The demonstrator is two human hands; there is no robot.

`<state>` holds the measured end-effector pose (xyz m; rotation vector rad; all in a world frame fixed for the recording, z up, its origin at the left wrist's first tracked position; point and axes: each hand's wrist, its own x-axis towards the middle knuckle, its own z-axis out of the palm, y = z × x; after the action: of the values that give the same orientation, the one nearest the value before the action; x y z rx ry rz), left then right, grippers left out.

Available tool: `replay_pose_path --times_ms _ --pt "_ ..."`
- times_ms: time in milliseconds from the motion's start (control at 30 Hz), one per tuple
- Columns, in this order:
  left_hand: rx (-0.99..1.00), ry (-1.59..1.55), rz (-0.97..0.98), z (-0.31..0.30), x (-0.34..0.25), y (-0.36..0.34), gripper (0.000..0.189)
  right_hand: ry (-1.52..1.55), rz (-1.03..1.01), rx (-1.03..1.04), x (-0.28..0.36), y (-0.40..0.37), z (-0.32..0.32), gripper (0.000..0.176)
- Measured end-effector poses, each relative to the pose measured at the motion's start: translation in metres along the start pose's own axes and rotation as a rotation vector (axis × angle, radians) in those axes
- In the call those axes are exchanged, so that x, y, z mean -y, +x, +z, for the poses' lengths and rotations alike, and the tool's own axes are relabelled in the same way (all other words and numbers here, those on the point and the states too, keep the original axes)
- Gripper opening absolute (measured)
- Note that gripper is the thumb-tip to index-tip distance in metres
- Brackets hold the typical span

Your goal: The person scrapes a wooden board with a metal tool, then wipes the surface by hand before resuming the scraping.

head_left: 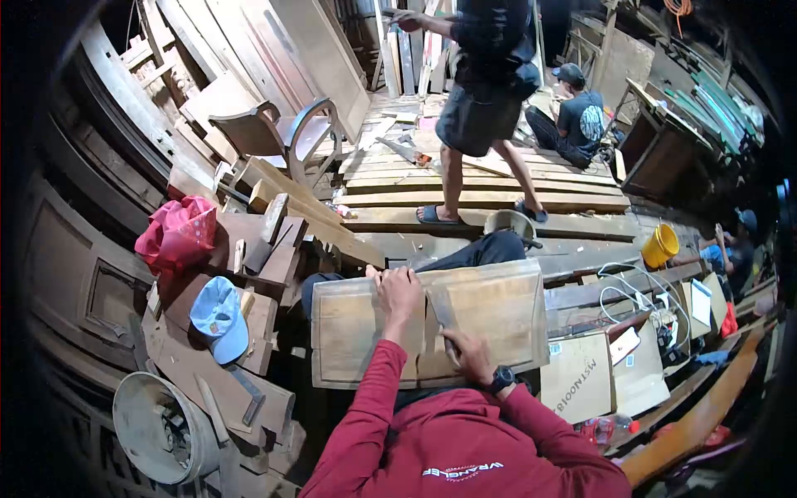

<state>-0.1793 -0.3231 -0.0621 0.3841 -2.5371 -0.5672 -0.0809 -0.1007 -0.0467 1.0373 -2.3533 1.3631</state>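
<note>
Across my lap lies a wooden panel [357, 332] with a raised border and a dark seam down its middle. My left hand [397, 292] rests flat on its left half, fingers stretched toward the far edge. In my right hand [471, 357] is a flat-bladed hand tool [442, 310] like a putty knife, gripped by its handle. The blade points away from me and lies over the panel just right of the seam. My right wrist carries a dark watch [502, 378].
To the left are a blue cap [220, 317], a pink bag [178, 232], a metal square [247, 397] and a bucket [164, 427]. Cardboard [573, 378] and white cables [635, 290] lie right. Ahead, a person [490, 83] stands on planks; others sit farther right.
</note>
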Motion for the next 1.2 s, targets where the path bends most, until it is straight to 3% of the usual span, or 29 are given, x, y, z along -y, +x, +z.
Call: replay_pose_path --times_ms 33,167,300,433,567,833,1000,1067,1200 --pt "-0.007 -0.006 0.002 0.004 0.002 0.001 0.03 -0.084 0.068 0.04 -0.001 0.002 0.002 0.039" --pt "-0.017 0.015 0.043 -0.005 -0.006 0.009 0.03 0.009 -0.068 -0.025 -0.013 -0.007 -0.009 0.044" --pt "0.038 0.039 0.013 -0.009 -0.006 0.005 0.03 -0.032 0.063 0.038 0.001 0.003 -0.001 0.043" --pt "0.039 0.033 0.023 -0.019 -0.015 0.013 0.03 -0.013 -0.04 -0.022 -0.01 -0.003 -0.005 0.049" --pt "0.01 0.003 0.008 -0.008 -0.008 0.001 0.029 -0.063 0.091 0.072 -0.002 0.007 -0.006 0.049" --pt "0.057 0.053 0.006 -0.026 -0.017 0.006 0.028 -0.048 0.129 0.115 -0.009 0.003 0.0 0.049" --pt "0.003 0.102 -0.014 -0.008 -0.013 0.006 0.031 -0.033 0.051 0.086 0.002 -0.002 -0.011 0.047" --pt "0.112 0.106 0.007 -0.002 -0.002 0.008 0.031 -0.074 0.058 0.126 -0.003 -0.002 -0.003 0.047" --pt "0.115 0.089 -0.006 0.005 0.004 0.009 0.032 -0.03 0.006 0.086 -0.006 -0.002 -0.008 0.045"
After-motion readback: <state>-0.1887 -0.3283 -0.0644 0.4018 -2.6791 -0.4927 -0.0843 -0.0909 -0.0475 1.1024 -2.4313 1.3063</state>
